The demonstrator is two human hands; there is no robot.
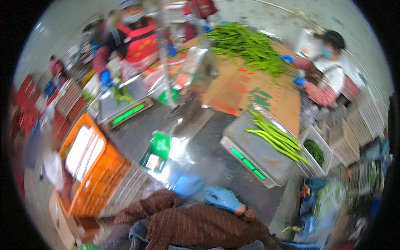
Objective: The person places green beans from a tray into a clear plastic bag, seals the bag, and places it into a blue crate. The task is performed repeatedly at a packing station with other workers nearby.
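Both of my hands wear light blue gloves and are close together at the near edge of the dark table [206,150]. My left hand [189,185] rests at the near end of clear plastic bags [179,154] that carry green printing. My right hand [223,198] lies just to its right, with its fingers curled. Blur and glare hide whether either hand grips the film. Several long green peppers [275,137] lie on the weighing scale [247,137] to the right, whose green digits are lit.
An orange plastic crate [103,175] stands at the left. A second scale [125,103] is beyond it, where a co-worker's gloved hand [106,78] touches green peppers. Another co-worker [325,72] reaches to a large pepper pile [247,47] on cardboard [250,90]. A white basket [326,156] sits right of my scale.
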